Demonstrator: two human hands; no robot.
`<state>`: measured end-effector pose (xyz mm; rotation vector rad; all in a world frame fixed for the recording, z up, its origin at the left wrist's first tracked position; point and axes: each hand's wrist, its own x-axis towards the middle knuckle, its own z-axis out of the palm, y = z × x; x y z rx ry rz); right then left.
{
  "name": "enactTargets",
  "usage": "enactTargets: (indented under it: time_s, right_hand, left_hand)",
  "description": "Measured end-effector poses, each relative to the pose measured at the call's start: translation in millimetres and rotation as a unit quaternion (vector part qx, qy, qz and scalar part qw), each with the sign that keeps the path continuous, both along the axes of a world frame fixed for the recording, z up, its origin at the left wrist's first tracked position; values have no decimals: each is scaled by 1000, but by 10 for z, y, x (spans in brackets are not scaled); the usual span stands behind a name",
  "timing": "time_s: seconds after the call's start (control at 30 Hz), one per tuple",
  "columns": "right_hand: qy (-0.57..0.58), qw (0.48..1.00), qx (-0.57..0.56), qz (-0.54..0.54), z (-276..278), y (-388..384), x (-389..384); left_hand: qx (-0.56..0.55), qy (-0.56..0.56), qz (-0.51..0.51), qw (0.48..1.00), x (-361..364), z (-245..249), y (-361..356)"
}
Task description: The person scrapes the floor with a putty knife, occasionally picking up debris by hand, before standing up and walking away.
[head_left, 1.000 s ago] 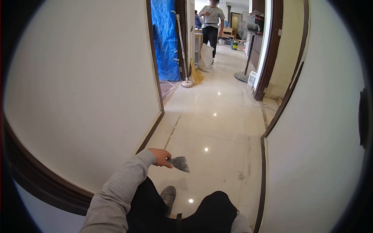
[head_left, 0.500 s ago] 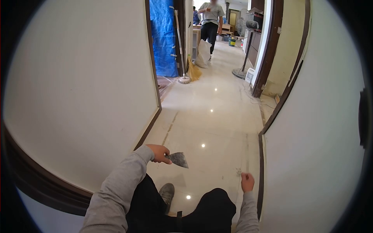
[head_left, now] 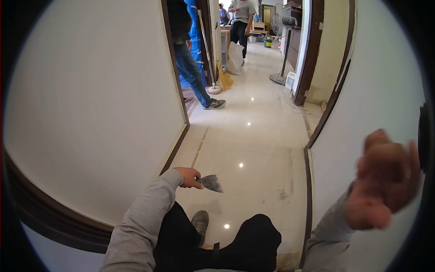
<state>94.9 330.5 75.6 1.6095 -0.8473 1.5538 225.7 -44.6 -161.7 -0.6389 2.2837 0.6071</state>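
My left hand (head_left: 189, 177) is closed round the handle of a putty knife (head_left: 211, 183), its wide grey blade pointing right above the pale tiled floor (head_left: 222, 145). On the right side, my right hand (head_left: 385, 181) is raised in front of the white wall, close to the camera and blurred. Its fingers look partly curled, and whether anything lies in them is too smeared to tell. A small patch of grey debris (head_left: 283, 194) lies on the floor near the right skirting.
One person in jeans (head_left: 192, 68) steps from the left doorway; another stands farther back near a white sack (head_left: 234, 59). A mop (head_left: 214, 89) leans by the left doorway. A standing fan (head_left: 278, 79) is at the right. White walls flank me closely.
My right hand has risen from near the floor debris to the right, towards the camera. A person in jeans has appeared at the left doorway. My left hand still holds the putty knife.
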Motion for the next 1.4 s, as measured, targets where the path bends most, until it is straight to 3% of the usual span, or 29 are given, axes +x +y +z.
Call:
enactTargets:
  time_s: [0.03, 0.13, 0.77, 1.03, 1.1, 1.17, 1.23, 1.27, 1.33, 1.4]
  right_hand:
    - [117, 980, 125, -101, 312, 272, 40]
    - [171, 973, 81, -133, 485, 376, 139]
    - [150, 964, 30, -218, 477, 477, 326]
    - [152, 951, 11, -269, 746, 585, 278]
    - [141, 949, 4, -283, 836, 643, 307]
    - [126, 950, -4, -285, 896, 735, 383]
    - [106, 959, -14, -262, 908, 846, 493]
    - [107, 959, -14, -263, 906, 902, 511]
    - [143, 945, -6, -293, 840, 818, 568]
    - [145, 945, 9, -293, 830, 714, 527]
  left_hand:
    - [2, 5, 0, 1000, 3, -8, -9]
    - [2, 10, 0, 1000, 3, -31, -17]
    - [18, 42, -31, 998, 51, -251, -151]
    - [48, -7, -43, 998, -58, -723, -368]
    - [32, 89, -92, 991, -35, -1080, -553]
    - [-75, 104, -120, 984, -18, -753, -304]
    - [-124, 76, -92, 985, 595, -87, -393]
    - [-121, 80, -87, 986, 655, 27, -265]
    - [-76, 134, -133, 979, -115, -171, -33]
    - [57, 34, -23, 998, 115, -407, -233]
